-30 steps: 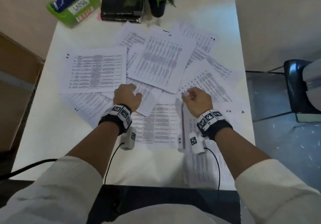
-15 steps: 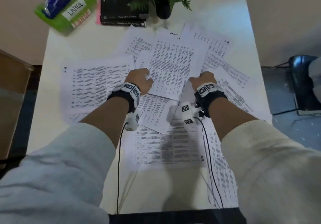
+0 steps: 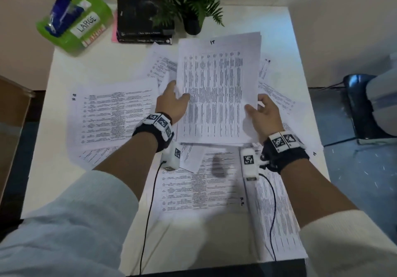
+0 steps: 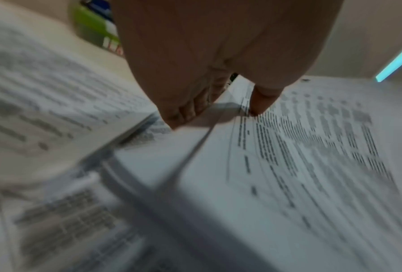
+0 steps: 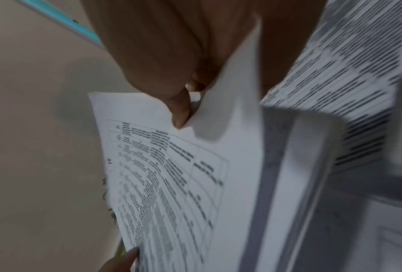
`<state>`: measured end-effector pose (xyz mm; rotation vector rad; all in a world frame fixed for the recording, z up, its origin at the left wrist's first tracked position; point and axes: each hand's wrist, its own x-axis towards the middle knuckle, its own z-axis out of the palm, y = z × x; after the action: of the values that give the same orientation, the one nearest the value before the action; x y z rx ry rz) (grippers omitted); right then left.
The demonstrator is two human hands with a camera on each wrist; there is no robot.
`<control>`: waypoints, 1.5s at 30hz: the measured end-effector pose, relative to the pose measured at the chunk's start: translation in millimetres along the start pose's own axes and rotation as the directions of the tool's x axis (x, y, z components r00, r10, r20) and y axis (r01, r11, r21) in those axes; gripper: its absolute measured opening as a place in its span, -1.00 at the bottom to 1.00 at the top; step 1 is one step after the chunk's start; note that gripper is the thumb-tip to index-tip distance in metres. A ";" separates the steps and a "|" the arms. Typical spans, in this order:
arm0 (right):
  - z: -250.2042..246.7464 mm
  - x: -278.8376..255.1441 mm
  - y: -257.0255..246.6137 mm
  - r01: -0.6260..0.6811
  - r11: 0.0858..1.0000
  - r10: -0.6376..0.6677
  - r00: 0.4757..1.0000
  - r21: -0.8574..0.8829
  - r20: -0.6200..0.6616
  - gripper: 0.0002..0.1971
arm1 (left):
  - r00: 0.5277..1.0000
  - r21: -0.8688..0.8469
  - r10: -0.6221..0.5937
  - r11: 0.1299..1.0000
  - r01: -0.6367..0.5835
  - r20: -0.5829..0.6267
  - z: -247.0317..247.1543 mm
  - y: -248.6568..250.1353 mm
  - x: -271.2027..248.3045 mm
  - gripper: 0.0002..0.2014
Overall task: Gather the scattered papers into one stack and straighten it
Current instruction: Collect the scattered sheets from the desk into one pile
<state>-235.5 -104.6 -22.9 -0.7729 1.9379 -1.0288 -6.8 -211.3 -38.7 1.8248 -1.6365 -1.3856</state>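
Note:
Printed white papers lie scattered across the white table (image 3: pixel 90 68). I hold a small bundle of sheets (image 3: pixel 217 91) above the table's middle, its long side running away from me. My left hand (image 3: pixel 174 102) grips the bundle's left edge, thumb on top and fingers underneath. My right hand (image 3: pixel 261 110) grips the right edge the same way. In the left wrist view the left hand's thumb (image 4: pixel 262 99) presses on the printed top sheet (image 4: pixel 311 156). The right wrist view shows the right hand's fingers (image 5: pixel 178 108) pinching sheets (image 5: pixel 195 174). One loose sheet (image 3: pixel 111 117) lies at the left, another (image 3: pixel 199 188) lies near me.
A green box labelled LARGE (image 3: pixel 75 20) sits at the far left corner. Black books (image 3: pixel 144 18) and a small potted plant (image 3: pixel 191 1) stand along the far edge. A dark chair (image 3: pixel 363 106) is off the table's right side. More sheets (image 3: pixel 277 218) hang over the near right edge.
Both hands moved from the near papers to the middle sheets, took hold of them and lifted them off the table, turned square to me. My head leaned further over the table.

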 end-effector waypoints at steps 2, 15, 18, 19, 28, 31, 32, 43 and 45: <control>-13.9 -9.2 7.1 -0.023 0.995 0.019 0.999 0.093 0.041 -0.85 | 0.999 -0.162 -0.017 0.986 0.022 0.028 7.7 3.6 -6.5 -0.33; -116.1 -57.1 66.3 -0.129 0.989 0.128 0.992 0.077 0.007 -0.73 | 0.993 -0.233 0.037 0.973 -0.010 0.114 119.1 6.6 -120.8 -0.64; -141.8 -70.6 80.4 -0.113 0.994 0.113 0.993 -0.010 0.012 -0.70 | 0.978 -0.194 0.086 0.980 -0.048 0.190 140.3 5.9 -155.6 -0.41; -150.3 -73.0 88.6 -0.118 0.992 0.119 0.993 -0.053 0.014 -0.69 | 0.973 -0.149 0.065 0.988 -0.031 0.222 146.8 4.8 -165.9 -0.40; -184.5 -93.8 140.8 -0.193 0.874 0.191 0.980 -0.445 -0.049 -0.63 | 0.980 0.146 -0.072 0.988 0.045 0.184 169.6 -6.2 -199.9 -0.76; -184.0 -94.5 149.4 -0.200 0.835 0.199 0.978 -0.512 -0.059 -0.69 | 0.999 0.165 -0.034 0.986 0.029 0.027 154.7 -10.6 -191.4 -0.80; -183.2 -94.7 149.9 -0.210 0.829 0.206 0.976 -0.519 -0.065 -0.68 | 1.000 0.138 -0.018 0.990 0.020 -0.017 147.8 -13.1 -187.9 -0.82; -114.1 -84.2 94.8 0.126 0.738 -0.166 0.986 -0.663 0.002 -0.67 | 0.993 0.525 0.047 0.851 0.016 -0.107 48.9 -60.0 -129.1 -0.57; -85.7 -82.4 77.6 0.215 0.754 -0.179 0.976 -0.621 0.121 -0.73 | 0.998 0.694 0.029 0.720 0.023 -0.063 35.6 -70.0 -122.9 -0.39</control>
<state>-278.8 30.4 -29.8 -1.3898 2.2063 -0.4297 20.7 -69.0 -55.7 2.1992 -2.3284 -0.6987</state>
